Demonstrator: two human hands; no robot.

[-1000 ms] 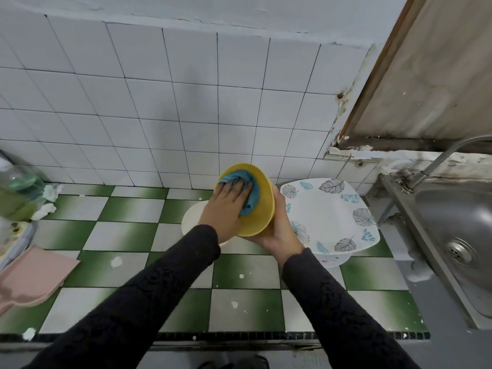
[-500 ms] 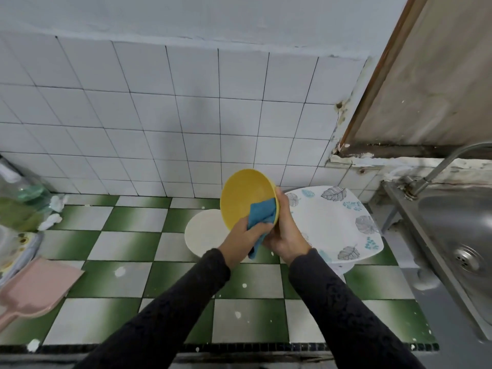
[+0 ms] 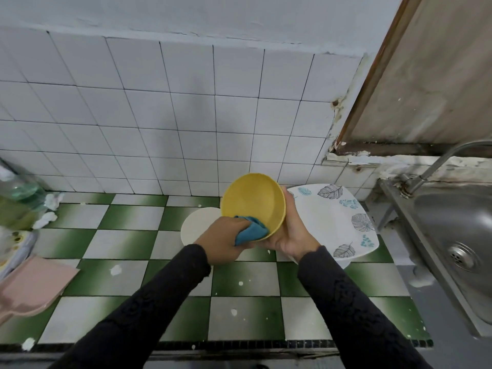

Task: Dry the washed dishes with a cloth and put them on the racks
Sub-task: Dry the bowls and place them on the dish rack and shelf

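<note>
- Above the green-and-white tiled counter [image 3: 127, 243], between the two hands, the yellow bowl [image 3: 253, 203] is held clear of the surface. It is tipped on edge, with its opening facing the person.
- The right hand [image 3: 290, 235] cups the bowl from behind and from the right, fingers curled round its outer wall. The forearm runs in from the lower right.
- The left hand [image 3: 222, 242] sits just below and to the left of the bowl, gripping a bunched blue cloth [image 3: 250, 231] and pressing it to the lower rim (partly inside, partly over the lip, as far as can be seen).
- From the cloth, the rest of the bowl's inside lies up and away, so I judge any further wiping would sweep upward round the wall. The left hand would do the wiping while the right steadies or turns the bowl.
- Behind the left hand a cream plate [image 3: 197, 222] lies on the counter. A leaf-patterned plate [image 3: 338, 219] lies behind the right hand, and a steel sink [image 3: 452, 230] is at the far right.
- No rack is in view, so I cannot tell which way the bowl must travel once it is dry.
</note>
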